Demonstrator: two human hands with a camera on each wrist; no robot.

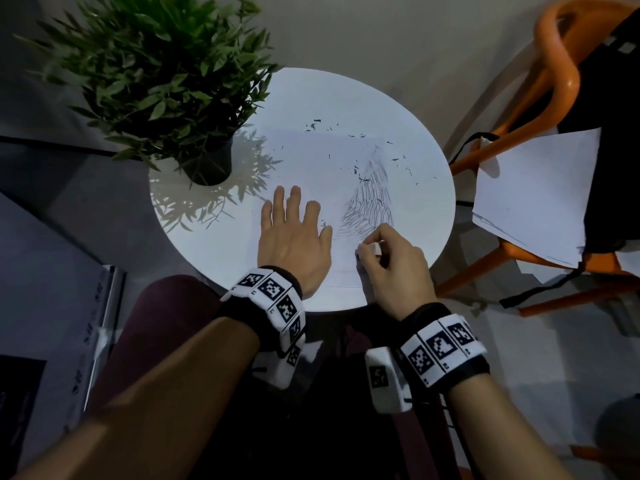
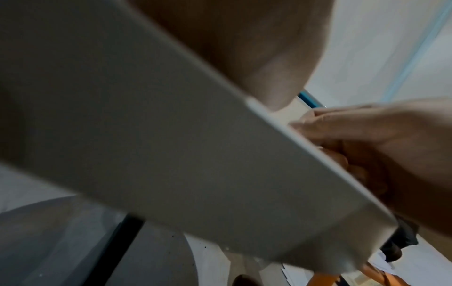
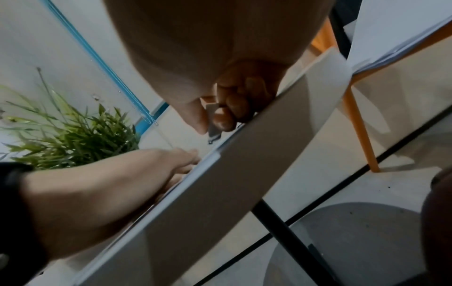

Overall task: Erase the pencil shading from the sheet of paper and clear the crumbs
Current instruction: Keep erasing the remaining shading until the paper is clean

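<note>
Left hand (image 1: 294,237) flat on the sheet of paper (image 1: 311,161), fingers straight and slightly spread, holding nothing, pressing the sheet down on the round white table (image 1: 426,202). Right hand (image 1: 391,268) just beside the left thumb, thumb and curled fingers pinching a small white eraser (image 1: 371,249), whose lower end meets the sheet at the near edge of the pencil shading (image 1: 370,202). Eraser's long axis roughly along the pinching fingers in the right wrist view (image 3: 213,123), dirty tip down toward the paper; exact tilt hard to tell. Shading a tall patch of strokes running away from the right fingertips toward the sheet's far right corner. Dark crumbs (image 1: 398,161) scattered beyond the shading and past the sheet's far edge, well ahead of both sets of fingertips. Potted plant (image 1: 166,81) beyond and left of the left fingertips. Orange chair (image 1: 554,81) with loose papers (image 1: 533,195) off to the right of the right hand.
</note>
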